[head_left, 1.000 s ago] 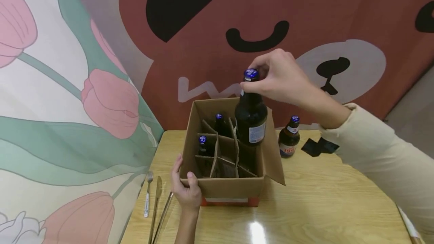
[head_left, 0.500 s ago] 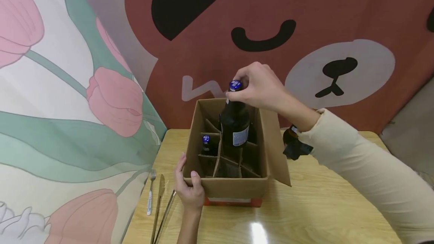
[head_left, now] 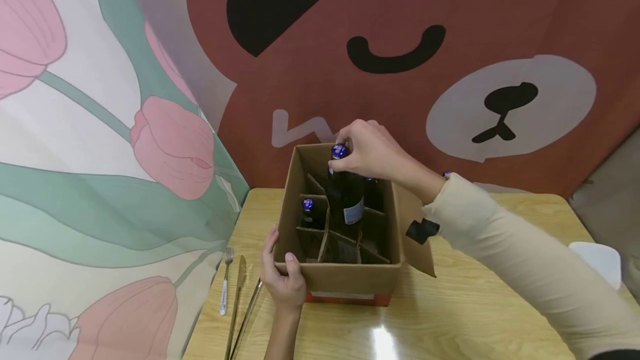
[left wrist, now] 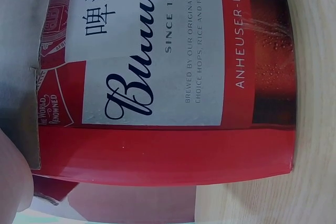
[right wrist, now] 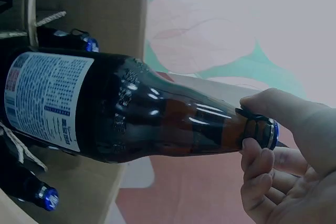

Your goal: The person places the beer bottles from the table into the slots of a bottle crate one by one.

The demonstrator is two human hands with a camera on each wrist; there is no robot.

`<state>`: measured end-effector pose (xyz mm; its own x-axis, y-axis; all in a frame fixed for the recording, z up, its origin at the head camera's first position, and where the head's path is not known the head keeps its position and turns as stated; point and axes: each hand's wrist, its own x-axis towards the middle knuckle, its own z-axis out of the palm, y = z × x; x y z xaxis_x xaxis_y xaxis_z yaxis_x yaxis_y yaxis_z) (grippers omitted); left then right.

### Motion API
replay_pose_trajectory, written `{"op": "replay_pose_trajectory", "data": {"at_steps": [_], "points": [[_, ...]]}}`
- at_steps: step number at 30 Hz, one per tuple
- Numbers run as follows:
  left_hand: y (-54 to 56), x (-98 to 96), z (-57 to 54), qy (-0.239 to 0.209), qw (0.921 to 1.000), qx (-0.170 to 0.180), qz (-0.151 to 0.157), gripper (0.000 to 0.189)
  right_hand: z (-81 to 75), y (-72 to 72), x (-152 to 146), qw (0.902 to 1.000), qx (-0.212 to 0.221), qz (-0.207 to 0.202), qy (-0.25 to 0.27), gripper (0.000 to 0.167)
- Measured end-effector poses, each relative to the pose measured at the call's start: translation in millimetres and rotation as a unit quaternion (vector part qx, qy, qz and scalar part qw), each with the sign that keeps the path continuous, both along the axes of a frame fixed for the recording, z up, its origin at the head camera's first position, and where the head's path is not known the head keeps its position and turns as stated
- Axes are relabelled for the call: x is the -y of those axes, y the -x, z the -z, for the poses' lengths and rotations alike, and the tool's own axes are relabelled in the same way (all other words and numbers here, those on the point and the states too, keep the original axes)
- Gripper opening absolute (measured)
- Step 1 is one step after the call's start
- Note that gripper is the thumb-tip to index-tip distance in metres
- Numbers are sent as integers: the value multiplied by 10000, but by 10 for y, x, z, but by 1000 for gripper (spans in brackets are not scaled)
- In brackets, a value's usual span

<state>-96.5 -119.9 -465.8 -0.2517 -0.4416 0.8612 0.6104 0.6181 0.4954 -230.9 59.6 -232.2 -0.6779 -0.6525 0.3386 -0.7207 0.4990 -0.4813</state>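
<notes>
My right hand (head_left: 372,149) pinches a brown glass beer bottle (head_left: 346,193) by the neck, just under its blue cap. The bottle's lower part is inside a cardboard box (head_left: 350,278) with cardboard dividers; its base is hidden. In the right wrist view the thumb and fingers of the right hand (right wrist: 294,166) meet at the bottle's neck. Around the box's front left corner, my left hand (head_left: 285,282) grips the wall, thumb over the front rim. Other capped bottles stand in the box, one at left (head_left: 308,213) and one at back right (head_left: 372,196).
Left of the box lie a fork (head_left: 224,288) and long, thin metal utensils (head_left: 236,299). A raised flap (head_left: 419,257) leans out on the box's right. Behind the right sleeve only a bottle's blue cap (head_left: 446,173) shows. A white object (head_left: 597,260) sits at far right.
My right hand has moved left and down, lowering the bottle into the box among the dividers. The left hand keeps its grip on the box corner. The view has shifted slightly.
</notes>
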Motion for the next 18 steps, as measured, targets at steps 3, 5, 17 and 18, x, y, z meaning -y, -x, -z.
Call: {"op": "replay_pose_trajectory", "data": {"at_steps": [3, 5, 17, 18], "points": [[18, 9, 35, 12, 10000, -39, 60, 45, 68, 10, 25, 9999, -24, -70, -106, 23], [15, 18, 44, 4, 10000, -36, 88, 45, 114, 11, 47, 9999, 27, -48, -137, 23], [-21, -52, -132, 12, 10000, -14, 8, 45, 324, 52, 32, 9992, 321, 52, -212, 23], [-39, -68, -168, 2, 10000, -17, 1, 44, 349, 53, 32, 9992, 344, 37, -211, 23]]}}
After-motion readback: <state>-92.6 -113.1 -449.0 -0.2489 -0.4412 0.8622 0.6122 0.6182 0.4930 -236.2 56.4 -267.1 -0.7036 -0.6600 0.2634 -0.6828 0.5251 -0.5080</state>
